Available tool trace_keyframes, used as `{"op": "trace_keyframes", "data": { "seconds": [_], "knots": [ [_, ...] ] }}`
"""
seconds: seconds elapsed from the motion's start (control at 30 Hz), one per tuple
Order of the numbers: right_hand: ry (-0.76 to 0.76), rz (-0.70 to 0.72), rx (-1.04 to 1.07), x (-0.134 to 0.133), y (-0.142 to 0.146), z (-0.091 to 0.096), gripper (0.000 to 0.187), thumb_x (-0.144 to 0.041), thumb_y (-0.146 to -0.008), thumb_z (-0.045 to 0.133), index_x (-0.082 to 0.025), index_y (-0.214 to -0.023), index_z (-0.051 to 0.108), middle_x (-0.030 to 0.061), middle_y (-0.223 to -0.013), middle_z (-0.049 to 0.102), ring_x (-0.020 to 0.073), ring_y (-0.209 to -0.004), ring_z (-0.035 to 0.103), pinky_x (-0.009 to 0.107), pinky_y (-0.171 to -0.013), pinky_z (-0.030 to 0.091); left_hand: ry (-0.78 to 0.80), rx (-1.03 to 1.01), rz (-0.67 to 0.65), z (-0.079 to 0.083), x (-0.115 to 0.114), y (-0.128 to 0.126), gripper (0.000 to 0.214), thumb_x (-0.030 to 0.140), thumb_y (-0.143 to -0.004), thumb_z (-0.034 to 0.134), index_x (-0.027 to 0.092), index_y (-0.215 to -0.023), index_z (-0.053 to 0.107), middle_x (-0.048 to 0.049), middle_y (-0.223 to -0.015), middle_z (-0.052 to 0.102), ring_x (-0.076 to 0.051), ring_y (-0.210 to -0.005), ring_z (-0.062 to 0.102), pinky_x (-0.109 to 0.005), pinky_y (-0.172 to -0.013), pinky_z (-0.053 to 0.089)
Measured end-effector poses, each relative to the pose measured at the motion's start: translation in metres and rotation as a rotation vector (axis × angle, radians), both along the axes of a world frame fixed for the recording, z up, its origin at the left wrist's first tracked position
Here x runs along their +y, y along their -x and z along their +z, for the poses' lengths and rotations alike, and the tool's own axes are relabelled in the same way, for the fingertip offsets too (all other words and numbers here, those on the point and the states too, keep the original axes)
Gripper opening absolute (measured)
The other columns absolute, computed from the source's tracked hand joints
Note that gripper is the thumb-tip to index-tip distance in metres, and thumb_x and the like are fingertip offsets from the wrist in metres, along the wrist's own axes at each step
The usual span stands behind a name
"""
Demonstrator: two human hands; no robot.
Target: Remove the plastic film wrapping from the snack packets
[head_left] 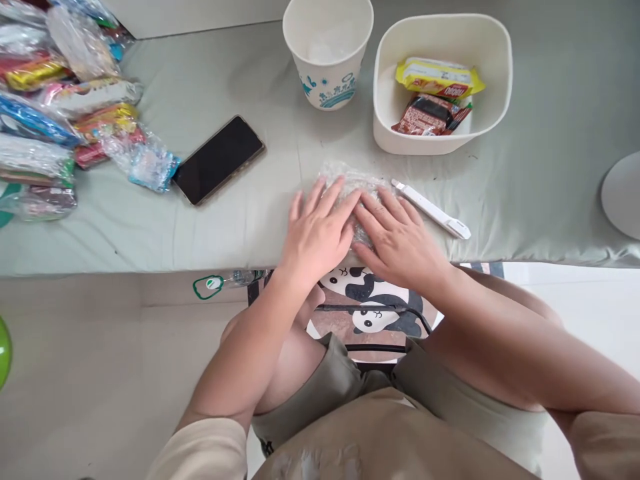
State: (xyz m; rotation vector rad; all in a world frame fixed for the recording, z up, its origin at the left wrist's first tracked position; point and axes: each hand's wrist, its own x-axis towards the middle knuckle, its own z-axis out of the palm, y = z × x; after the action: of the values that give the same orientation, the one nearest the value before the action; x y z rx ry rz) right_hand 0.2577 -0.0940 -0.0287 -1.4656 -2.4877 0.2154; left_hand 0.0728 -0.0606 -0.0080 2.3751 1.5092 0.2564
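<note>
Both palms lie flat on a crinkled sheet of clear plastic wrap at the front edge of the covered surface. My left hand has its fingers stretched forward over it. Beside it, my right hand rests with fingers spread, its fingertips meeting those of the left. Much of the plastic is hidden beneath the hands. A white utility knife lies slantwise just right of my right hand, not held.
A patterned paper cup and a white bin with snack packets stand behind. At left lie a phone and a heap of wrapped packets. A panda-printed stool is below the edge.
</note>
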Motion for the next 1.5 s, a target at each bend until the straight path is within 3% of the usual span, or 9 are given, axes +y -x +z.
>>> {"op": "trace_keyframes", "data": {
  "seconds": [0.17,0.3,0.4,0.57,0.73,1.0,1.1,1.3,1.5],
  "knots": [
    [-0.054,-0.019,0.001,-0.005,-0.010,0.000,0.079,-0.064,-0.094,0.060,-0.010,-0.151,0.052,0.0247,-0.163,0.045,0.0474,-0.153,0.040,0.063,-0.120,0.037,0.153,0.072,0.071,-0.003,0.005,0.004,0.058,0.039,-0.102,0.052,0.033,-0.159,0.045,-0.0070,-0.174,0.033,-0.042,-0.162,0.025,-0.077,-0.126,0.020],
    [-0.143,0.165,0.103,-0.004,-0.009,0.003,0.044,-0.043,-0.098,0.063,-0.015,-0.132,0.064,0.0179,-0.140,0.068,0.0374,-0.137,0.060,0.054,-0.114,0.046,0.018,-0.087,0.104,0.000,0.010,0.017,0.056,0.032,-0.092,0.066,0.024,-0.147,0.058,-0.0153,-0.166,0.045,-0.042,-0.155,0.039,-0.067,-0.124,0.031],
    [-0.165,0.206,0.214,-0.002,-0.010,0.002,0.015,-0.021,-0.101,0.056,-0.017,-0.107,0.070,0.0093,-0.111,0.079,0.0275,-0.116,0.073,0.044,-0.105,0.053,-0.052,-0.249,-0.030,0.003,0.011,0.029,0.029,0.030,-0.088,0.066,0.019,-0.115,0.070,-0.0136,-0.131,0.070,-0.031,-0.129,0.063,-0.050,-0.116,0.046],
    [0.009,0.050,0.493,0.001,-0.022,0.007,0.015,-0.018,-0.099,0.055,-0.019,-0.100,0.070,0.0073,-0.100,0.080,0.0227,-0.101,0.077,0.037,-0.089,0.061,-0.033,-0.279,-0.275,0.000,0.004,0.034,0.019,0.022,-0.082,0.069,0.020,-0.101,0.070,-0.0086,-0.115,0.075,-0.029,-0.118,0.067,-0.048,-0.109,0.048],
    [0.047,-0.013,0.534,0.004,-0.030,0.014,0.038,-0.040,-0.091,0.069,-0.020,-0.123,0.063,0.0088,-0.108,0.079,0.0275,-0.105,0.076,0.043,-0.093,0.061,0.055,-0.462,-0.066,0.003,0.004,0.029,0.020,0.009,-0.082,0.057,0.020,-0.090,0.071,-0.0040,-0.101,0.076,-0.019,-0.092,0.070,-0.034,-0.084,0.055],
    [0.076,-0.052,0.641,0.010,-0.038,0.010,0.072,-0.057,-0.088,0.071,-0.029,-0.147,0.040,0.0113,-0.122,0.074,0.0290,-0.104,0.074,0.046,-0.085,0.062,0.344,-0.726,0.311,-0.004,0.012,0.027,0.016,0.024,-0.087,0.063,0.020,-0.100,0.071,-0.0006,-0.087,0.078,-0.016,-0.082,0.075,-0.029,-0.080,0.058],
    [0.130,-0.185,0.608,0.015,-0.036,0.010,0.060,-0.048,-0.096,0.064,-0.030,-0.148,0.040,0.0125,-0.123,0.074,0.0271,-0.099,0.072,0.045,-0.088,0.060,0.380,-0.779,0.400,-0.006,0.015,0.028,0.017,0.023,-0.084,0.064,0.020,-0.101,0.068,0.0002,-0.082,0.076,-0.017,-0.078,0.076,-0.028,-0.075,0.059],
    [0.098,-0.336,0.488,0.030,-0.027,0.003,0.053,-0.033,-0.096,0.055,-0.023,-0.146,0.042,0.0048,-0.092,0.074,0.0205,-0.070,0.066,0.039,-0.072,0.057,0.167,-0.538,0.403,-0.002,0.013,0.022,0.024,0.020,-0.080,0.066,0.023,-0.104,0.067,0.0054,-0.066,0.066,-0.015,-0.061,0.065,-0.030,-0.063,0.050],
    [-0.062,-0.335,0.261,0.035,-0.029,-0.003,0.051,-0.038,-0.097,0.052,-0.020,-0.144,0.050,0.0122,-0.101,0.073,0.0316,-0.096,0.067,0.051,-0.091,0.054,0.014,-0.255,0.349,-0.006,0.011,0.019,0.031,0.017,-0.081,0.067,0.025,-0.111,0.067,0.0026,-0.069,0.066,-0.019,-0.066,0.064,-0.035,-0.070,0.052]
  ]
}}
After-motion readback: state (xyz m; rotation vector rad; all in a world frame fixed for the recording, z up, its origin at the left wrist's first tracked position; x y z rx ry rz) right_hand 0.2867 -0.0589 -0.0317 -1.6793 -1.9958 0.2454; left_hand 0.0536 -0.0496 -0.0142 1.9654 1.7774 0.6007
